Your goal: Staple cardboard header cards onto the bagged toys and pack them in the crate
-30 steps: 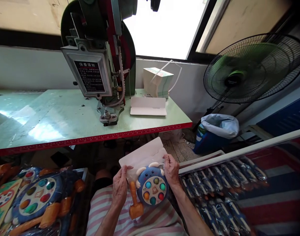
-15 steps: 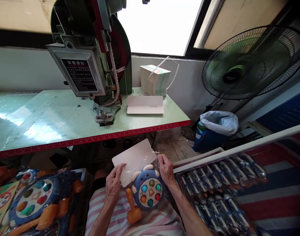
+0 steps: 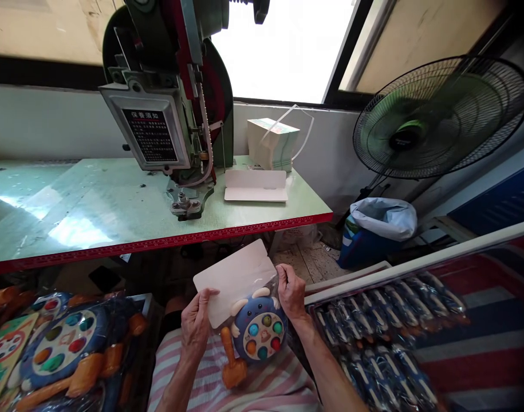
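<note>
Over my lap, my left hand pinches the left edge of a blank white card, thumb on top. My right hand is closed at the card's right end, on what looks like the upper corner of a clear plastic bag. The bag's see-through film overlaps the card's lower part. Inside it lie a round blue animal-shaped toy with coloured knobs and an orange toy hammer. My right fingertips partly hide their grip.
A green press-like machine stands on the pale green table. A folded white card lies beside it, before a card stack. Bagged toys fill the left; more bagged pieces lie right. A fan stands behind.
My right hand has pulled the bag's corner slightly up, and the film now lies more over the card. The head view has shifted a little.
</note>
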Demonstrator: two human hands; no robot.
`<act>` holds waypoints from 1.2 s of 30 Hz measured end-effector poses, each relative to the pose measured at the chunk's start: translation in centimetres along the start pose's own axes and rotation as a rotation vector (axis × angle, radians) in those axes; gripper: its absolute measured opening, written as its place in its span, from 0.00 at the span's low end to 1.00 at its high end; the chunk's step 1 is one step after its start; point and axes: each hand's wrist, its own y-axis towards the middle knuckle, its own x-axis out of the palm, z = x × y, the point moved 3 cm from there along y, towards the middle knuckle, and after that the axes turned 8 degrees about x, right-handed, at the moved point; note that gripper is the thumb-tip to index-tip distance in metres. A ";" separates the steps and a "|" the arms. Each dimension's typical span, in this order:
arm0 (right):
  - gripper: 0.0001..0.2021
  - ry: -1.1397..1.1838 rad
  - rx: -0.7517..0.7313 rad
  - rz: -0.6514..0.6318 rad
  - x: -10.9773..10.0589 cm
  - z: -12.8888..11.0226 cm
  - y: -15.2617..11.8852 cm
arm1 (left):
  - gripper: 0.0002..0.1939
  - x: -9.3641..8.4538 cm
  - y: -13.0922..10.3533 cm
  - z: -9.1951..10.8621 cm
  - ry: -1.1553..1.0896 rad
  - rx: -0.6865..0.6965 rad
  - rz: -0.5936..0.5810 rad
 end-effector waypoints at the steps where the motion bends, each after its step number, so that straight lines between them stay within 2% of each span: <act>1: 0.20 -0.039 -0.023 0.022 0.1 0.2 -0.1 | 0.28 0.1 -0.2 0.1 0.012 0.008 0.003; 4: 0.20 -0.061 -0.023 0.035 0.2 0.5 -0.3 | 0.27 0.1 -0.4 0.4 0.013 0.034 0.003; 6: 0.19 0.016 0.038 -0.006 -0.2 0.4 -0.2 | 0.26 -0.1 -0.2 0.7 0.000 0.066 -0.025; 9: 0.18 0.210 0.153 -0.165 -0.9 -0.2 0.3 | 0.23 -0.9 0.6 1.0 -0.031 0.120 -0.110; 11: 0.16 0.299 0.161 -0.236 -1.5 -0.7 0.8 | 0.21 -1.6 1.2 1.2 -0.062 0.119 -0.173; 15: 0.14 0.401 0.087 -0.272 -2.6 -1.0 2.0 | 0.21 -2.5 2.4 2.4 -0.113 0.100 -0.305; 17: 0.15 0.437 0.108 -0.307 -2.8 -0.9 2.3 | 0.21 -2.5 3.0 3.3 -0.149 0.104 -0.370; 19: 0.16 0.433 0.167 -0.347 -2.9 -0.5 2.5 | 0.25 -2.1 3.6 4.0 -0.226 0.098 -0.412; 21: 0.17 0.403 0.224 -0.355 -3.0 0.0 2.4 | 0.36 -1.4 4.0 4.1 -0.351 0.082 -0.392; 23: 0.17 0.377 0.261 -0.321 -3.2 0.5 2.2 | 0.49 -0.7 4.2 3.4 -0.453 0.039 -0.310; 24: 0.18 0.373 0.273 -0.297 -3.3 0.8 2.1 | 0.52 -0.3 4.1 2.8 -0.471 -0.004 -0.268; 25: 0.18 0.376 0.286 -0.279 -3.3 1.0 2.0 | 0.51 0.0 4.0 2.0 -0.466 -0.056 -0.241; 27: 0.18 0.384 0.312 -0.266 -3.3 1.4 1.9 | 0.41 0.6 3.6 0.7 -0.434 -0.143 -0.240; 29: 0.19 0.401 0.332 -0.258 -3.3 1.7 1.8 | 0.32 0.9 3.3 0.1 -0.436 -0.157 -0.262; 31: 0.19 0.419 0.345 -0.251 -3.3 1.7 1.9 | 0.29 1.0 3.4 0.3 -0.472 -0.124 -0.265; 36: 0.19 0.446 0.350 -0.235 -3.4 1.7 2.0 | 0.27 1.0 4.0 1.5 -0.482 -0.106 -0.241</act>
